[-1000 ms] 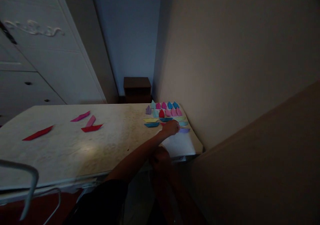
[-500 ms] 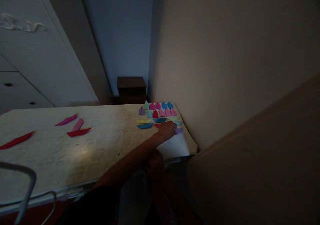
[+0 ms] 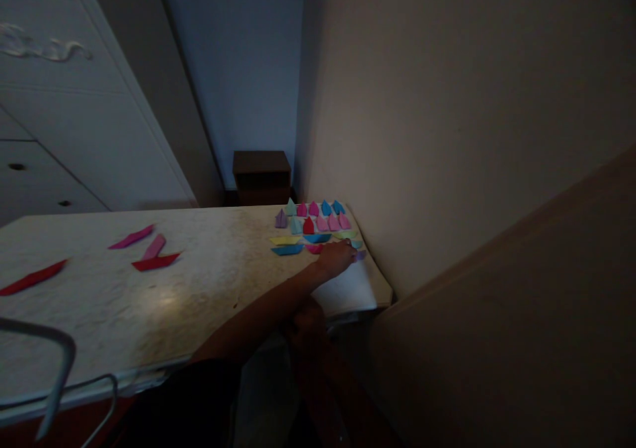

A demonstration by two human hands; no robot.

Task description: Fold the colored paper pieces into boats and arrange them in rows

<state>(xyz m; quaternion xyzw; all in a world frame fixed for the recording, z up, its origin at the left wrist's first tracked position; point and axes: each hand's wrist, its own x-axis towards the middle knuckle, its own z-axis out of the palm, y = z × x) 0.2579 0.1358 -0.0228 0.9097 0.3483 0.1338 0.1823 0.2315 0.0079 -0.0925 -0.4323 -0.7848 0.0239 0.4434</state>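
Note:
My left hand [image 3: 338, 260] reaches over the right end of the table, fingers closed at a purple folded paper boat [image 3: 361, 255]. Just beyond its fingers lies a light blue paper boat [image 3: 356, 243], and a pink paper boat [image 3: 313, 249] is partly covered by the hand. A white sheet of paper [image 3: 350, 289] spreads beneath. Down in shadow at the table's front edge, my right hand [image 3: 305, 325] looks curled; whatever it may hold is hidden.
Upright folded paper pieces [image 3: 309, 225] stand in rows behind several flat boats. Red and pink boats [image 3: 156, 262] lie on the table's left half. A beige wall [image 3: 447, 136] borders the right end. A grey metal tube [image 3: 64, 362] curves at lower left.
My left hand has shifted slightly right and the purple boat has moved a little right and away from me. My right hand stays about where it was.

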